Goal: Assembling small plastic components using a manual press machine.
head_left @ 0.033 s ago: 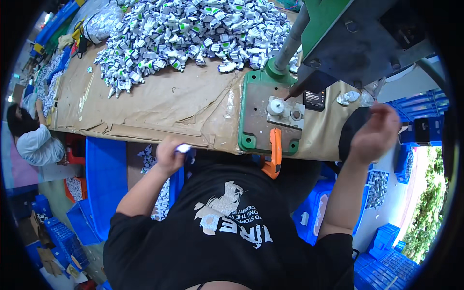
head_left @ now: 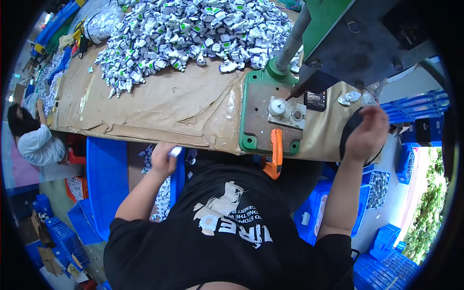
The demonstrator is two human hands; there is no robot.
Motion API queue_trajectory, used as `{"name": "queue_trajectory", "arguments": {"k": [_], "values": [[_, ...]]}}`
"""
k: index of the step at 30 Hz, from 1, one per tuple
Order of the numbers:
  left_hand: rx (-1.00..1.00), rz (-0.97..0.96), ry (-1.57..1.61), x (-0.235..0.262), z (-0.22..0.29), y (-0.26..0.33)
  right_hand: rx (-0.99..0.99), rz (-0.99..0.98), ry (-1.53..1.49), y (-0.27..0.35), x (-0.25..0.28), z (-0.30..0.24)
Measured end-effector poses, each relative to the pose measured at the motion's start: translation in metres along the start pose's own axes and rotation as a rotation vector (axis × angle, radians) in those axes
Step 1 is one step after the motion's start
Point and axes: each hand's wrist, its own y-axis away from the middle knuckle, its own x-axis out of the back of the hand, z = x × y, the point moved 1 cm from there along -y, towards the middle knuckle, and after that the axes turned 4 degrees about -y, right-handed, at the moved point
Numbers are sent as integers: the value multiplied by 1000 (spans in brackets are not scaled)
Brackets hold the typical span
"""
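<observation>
Near the table's front edge, my left hand [head_left: 162, 159] is closed on a small white piece [head_left: 175, 152], which sticks out between the fingers. Just right of it, a white and dark-blue piece [head_left: 192, 155] shows apart from the hand. My right hand [head_left: 368, 135] is raised at the right, with curled fingers; whatever they hold is hidden. A green press [head_left: 245, 118] stands on the table between my hands. On its base sits a metal fixture [head_left: 297, 116] with a round white part [head_left: 277, 108]. An orange-handled tool [head_left: 276, 153] hangs at the front of the base.
A large heap of white, blue and green pieces [head_left: 193, 36] covers the back of the table [head_left: 159, 108]. A phone [head_left: 315, 100] lies behind the press. Blue bins [head_left: 106, 183] stand below at both sides. Another person [head_left: 38, 140] sits at far left.
My left hand has shifted slightly left and down with the white piece. The white and dark-blue piece now shows apart from it. My right hand has moved a little left.
</observation>
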Motion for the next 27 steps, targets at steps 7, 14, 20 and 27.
{"name": "queue_trajectory", "arguments": {"k": [7,14,20,27], "values": [[1,-606,-351,68,-40,66,-337,-27,191,60,36,91],[-258,-292,-458,7,15,-84,-356,-55,211,69,38,101],[98,-217,-443,-84,-9,-190,-326,-155,324,69,36,101],[446,-504,-372,-114,-27,-209,-330,-118,272,69,38,103]]}}
